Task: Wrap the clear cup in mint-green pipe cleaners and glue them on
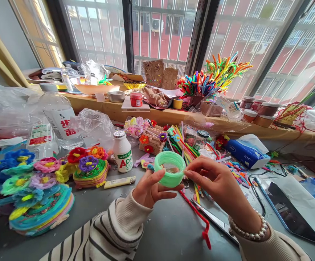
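A light green, round, cup-like ring with a banded wall is held up over the table, its opening tilted toward me. My left hand grips it from the left, thumb on the near wall and fingers beneath. At its right side my right hand pinches thumb and forefinger together against the edge; what lies between the fingertips is too small to tell. A red fuzzy pipe cleaner runs below the hands, bent at its near end. Under my right hand lies a pair of scissors, partly hidden.
Pipe-cleaner flowers stand on the left, near a lighter and a white drink bottle. Loose pipe cleaners lie behind the hands. To the right are a tissue pack and a dark tablet. A cluttered ledge runs behind.
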Tool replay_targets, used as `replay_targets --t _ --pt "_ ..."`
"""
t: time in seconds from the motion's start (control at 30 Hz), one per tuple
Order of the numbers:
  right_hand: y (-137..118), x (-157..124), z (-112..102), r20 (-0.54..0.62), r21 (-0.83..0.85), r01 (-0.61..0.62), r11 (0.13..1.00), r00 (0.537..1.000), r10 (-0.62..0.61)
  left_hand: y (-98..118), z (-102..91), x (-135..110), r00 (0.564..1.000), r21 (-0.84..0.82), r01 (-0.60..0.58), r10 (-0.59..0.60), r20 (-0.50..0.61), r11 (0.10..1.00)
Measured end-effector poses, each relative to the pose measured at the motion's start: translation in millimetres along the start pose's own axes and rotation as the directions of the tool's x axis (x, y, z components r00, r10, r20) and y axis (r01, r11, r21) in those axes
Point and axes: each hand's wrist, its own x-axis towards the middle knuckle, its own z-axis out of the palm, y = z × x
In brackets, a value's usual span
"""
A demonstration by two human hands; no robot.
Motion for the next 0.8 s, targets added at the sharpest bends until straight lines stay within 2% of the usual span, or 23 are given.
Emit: replay_targets --t 0.2,0.43,0.53,0.7,0.8 --pt "-1.2 -0.1 -3.6 0.031 -0.011 0.011 1.0 0.999 -0.011 -0.5 -1.1 -0.3 1.0 0.064 -0.022 0.021 0.012 0.998" --pt "-4.7 -0.5 -12.5 0.13 0.026 0.059 0.998 0.99 -0.062 -1.2 4.2 -1.9 0.995 0.073 -0.099 0.097 0.033 0.992" --pt "-4.2 -0.7 -17.3 0.172 0.04 0.083 0.996 0.981 -0.088 -1.8 5.1 -1.8 0.995 0.073 -0.096 0.094 0.034 0.993" --pt "0.2 1.2 -24.1 0.177 -0.022 0.173 0.985 0.97 -0.167 -3.8 4.3 -0.6 0.995 0.085 -0.09 0.086 0.053 0.992" --pt "3.8 2.4 -27.2 0.189 -0.02 0.19 0.982 0.965 -0.183 -4.4 4.2 0.3 0.991 0.08 -0.087 0.078 0.107 0.993"
